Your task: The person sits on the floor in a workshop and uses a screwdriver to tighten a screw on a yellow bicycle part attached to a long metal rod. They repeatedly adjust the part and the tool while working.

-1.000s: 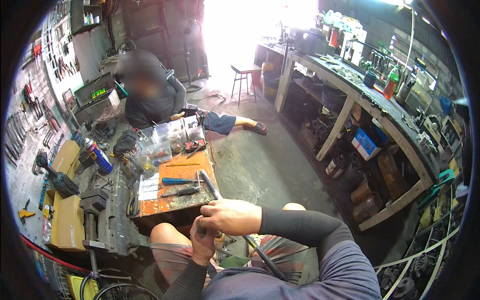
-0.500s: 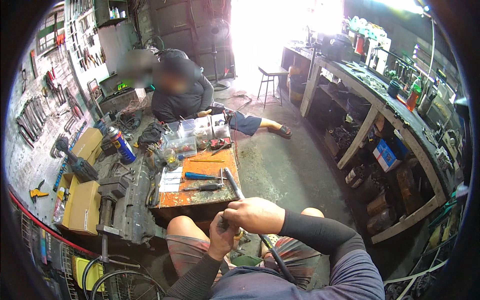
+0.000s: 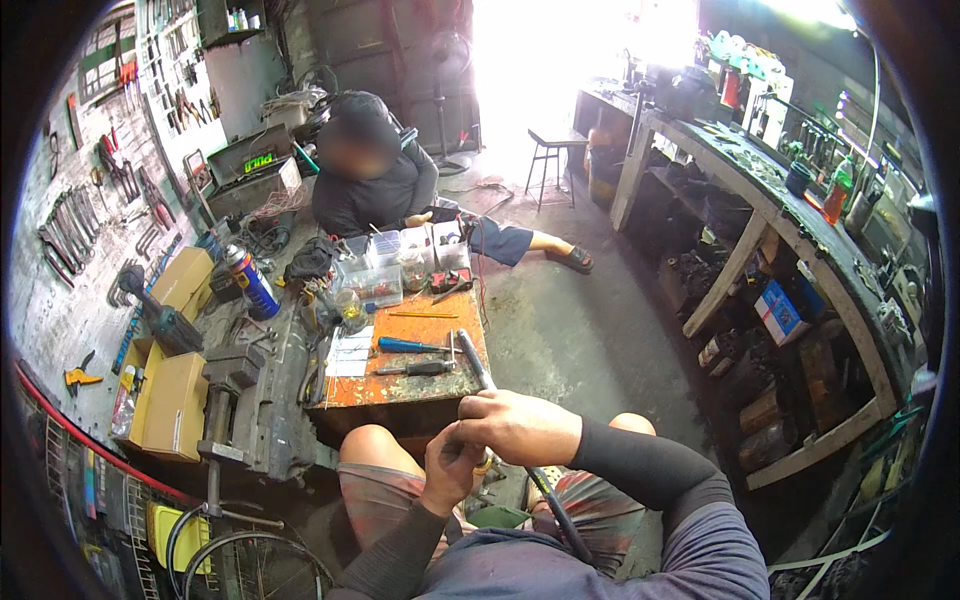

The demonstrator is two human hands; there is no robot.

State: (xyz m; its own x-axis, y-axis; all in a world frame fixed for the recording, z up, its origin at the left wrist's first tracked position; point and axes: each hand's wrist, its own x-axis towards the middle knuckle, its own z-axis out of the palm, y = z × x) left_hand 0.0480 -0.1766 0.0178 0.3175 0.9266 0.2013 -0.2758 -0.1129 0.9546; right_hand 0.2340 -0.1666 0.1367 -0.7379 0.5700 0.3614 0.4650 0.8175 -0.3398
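Observation:
My left hand point(image 3: 452, 468) and my right hand point(image 3: 522, 428) meet above my lap, fingers closed and pressed together. Whatever they pinch is hidden by the fingers and too small to name. Under my right hand runs a long bar, its bare metal end point(image 3: 474, 358) leaning over the bench edge and its black lower part point(image 3: 562, 515) resting against my thigh. Just beyond my hands, the orange worn benchtop point(image 3: 420, 337) carries a blue-handled screwdriver point(image 3: 410, 345), a dark-handled screwdriver point(image 3: 415, 369), a yellow pencil point(image 3: 423, 315) and a white paper sheet point(image 3: 349, 352).
Clear plastic parts boxes point(image 3: 385, 265) stand at the bench's far end, where a seated person point(image 3: 375, 190) works. Left are a bench vise point(image 3: 232, 370), a blue spray can point(image 3: 252, 285) and a cardboard box point(image 3: 172, 410). A long workbench point(image 3: 790, 215) lines the right; a stool point(image 3: 556, 140) stands farther back.
The view has shifted a little, so the scene sits slightly farther right. Both my hands remain together in the same closed pose. The seated person's head shows a bit differently.

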